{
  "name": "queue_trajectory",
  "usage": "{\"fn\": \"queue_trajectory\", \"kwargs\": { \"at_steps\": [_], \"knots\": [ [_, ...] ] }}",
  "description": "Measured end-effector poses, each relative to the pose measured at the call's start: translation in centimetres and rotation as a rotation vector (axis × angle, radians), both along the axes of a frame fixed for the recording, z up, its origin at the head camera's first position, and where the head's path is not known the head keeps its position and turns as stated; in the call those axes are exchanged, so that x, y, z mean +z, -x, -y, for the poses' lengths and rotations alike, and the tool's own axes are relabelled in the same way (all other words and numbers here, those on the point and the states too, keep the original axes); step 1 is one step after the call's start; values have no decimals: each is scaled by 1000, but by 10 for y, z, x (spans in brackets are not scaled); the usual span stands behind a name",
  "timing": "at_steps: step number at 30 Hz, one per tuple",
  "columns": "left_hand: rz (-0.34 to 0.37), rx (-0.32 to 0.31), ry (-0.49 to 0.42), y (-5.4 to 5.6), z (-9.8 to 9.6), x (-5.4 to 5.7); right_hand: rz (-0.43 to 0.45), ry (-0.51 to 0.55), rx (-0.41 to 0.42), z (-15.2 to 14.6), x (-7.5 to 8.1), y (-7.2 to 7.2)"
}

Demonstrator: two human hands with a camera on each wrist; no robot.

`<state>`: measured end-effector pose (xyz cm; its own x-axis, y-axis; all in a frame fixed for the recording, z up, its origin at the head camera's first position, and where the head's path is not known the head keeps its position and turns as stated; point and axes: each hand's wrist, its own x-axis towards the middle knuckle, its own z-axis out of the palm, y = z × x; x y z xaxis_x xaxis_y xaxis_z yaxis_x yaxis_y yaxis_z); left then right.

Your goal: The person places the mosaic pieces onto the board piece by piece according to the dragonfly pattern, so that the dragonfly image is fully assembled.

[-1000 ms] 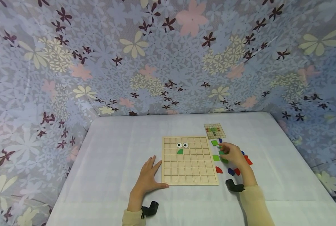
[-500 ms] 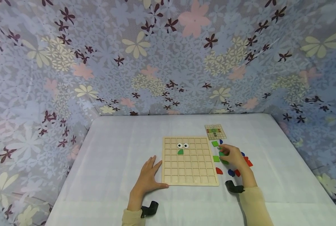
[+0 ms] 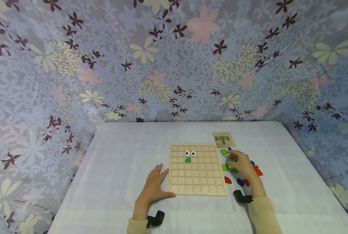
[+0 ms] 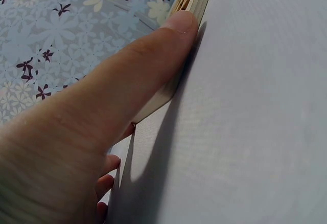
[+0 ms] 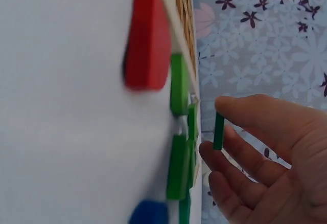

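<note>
A square wooden grid board (image 3: 203, 178) lies on the table. Two round eye pieces (image 3: 193, 153) sit in its upper cells, with a green quarter-circle piece (image 3: 188, 160) just below. My left hand (image 3: 154, 186) is spread at the board's near left corner, its thumb (image 4: 153, 50) against the front edge and its other fingers along the left side. Right of the board, my right hand (image 3: 240, 163) pinches a thin dark green piece (image 5: 218, 131) between thumb and fingertips, raised over other green pieces (image 5: 177, 168). The held piece shows edge-on in the right wrist view, so its outline is hidden.
A small pattern card (image 3: 224, 139) lies beyond the board's far right corner. Light green squares (image 3: 224, 151), a red quarter-circle (image 3: 228, 180), blue pieces (image 3: 240, 182) and red pieces (image 3: 259, 172) are scattered around the right hand. A floral curtain (image 3: 174, 65) hangs behind the table.
My right thumb and fingertips have drawn together on the green piece and lifted it slightly. My left hand stays at the board's corner. The head view has shifted a little.
</note>
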<state>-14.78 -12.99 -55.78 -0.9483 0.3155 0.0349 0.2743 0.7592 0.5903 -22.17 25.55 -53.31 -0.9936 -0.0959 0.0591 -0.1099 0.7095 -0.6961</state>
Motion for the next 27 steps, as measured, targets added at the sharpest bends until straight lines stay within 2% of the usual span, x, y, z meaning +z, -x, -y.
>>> {"fn": "queue_trajectory", "kwargs": {
  "at_steps": [7, 15, 27],
  "knots": [
    [4, -11, 25, -1, 2, -1, -61, 50, 10, 14, 6, -5],
    [0, -11, 18, -1, 3, 0, -166, 80, 75, 37, 13, 3],
    [-10, -3, 23, -2, 2, 0, -169, 120, 164, 83, 19, 12]
  ]
}}
